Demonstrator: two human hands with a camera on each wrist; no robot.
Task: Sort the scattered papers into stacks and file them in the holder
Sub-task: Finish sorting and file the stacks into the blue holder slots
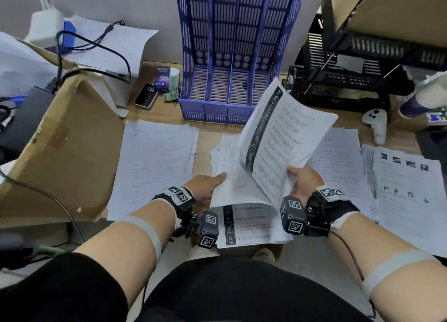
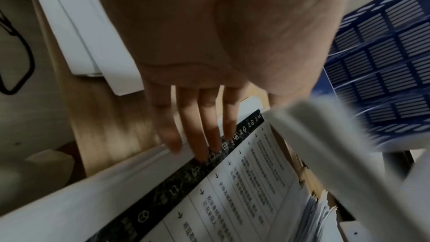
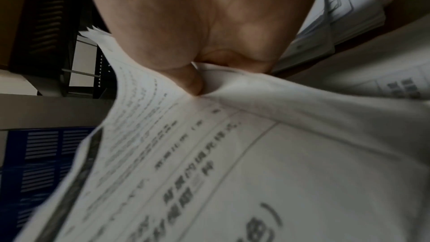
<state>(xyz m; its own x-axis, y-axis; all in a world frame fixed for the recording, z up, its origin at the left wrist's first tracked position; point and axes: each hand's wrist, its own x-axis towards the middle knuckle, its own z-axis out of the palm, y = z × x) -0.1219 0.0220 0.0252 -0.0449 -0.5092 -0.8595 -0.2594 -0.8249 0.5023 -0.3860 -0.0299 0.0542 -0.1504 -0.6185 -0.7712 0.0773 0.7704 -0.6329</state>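
The purple slotted file holder (image 1: 238, 55) stands empty at the back of the desk and also shows in the wrist views (image 2: 384, 62) (image 3: 44, 155). Paper stacks lie in a row: left stack (image 1: 154, 166), middle stack (image 1: 251, 227), right stack (image 1: 338, 162), far-right stack (image 1: 408, 200). My right hand (image 1: 304, 180) pinches a bundle of black-banded sheets (image 1: 285, 137) (image 3: 209, 154) raised off the middle stack, thumb (image 3: 195, 82) pressed into it. My left hand (image 1: 208, 186) holds other lifted white sheets (image 1: 232, 181), thumb on top, straight fingers (image 2: 200, 135) beneath on the banded page (image 2: 232, 181).
A big open cardboard box (image 1: 65, 152) crowds the left. A phone (image 1: 146, 96) and small cartons lie left of the holder. At right are a black mesh rack (image 1: 362, 67) and a white controller (image 1: 376, 125). Cables run over the white device (image 1: 116, 62) at back left.
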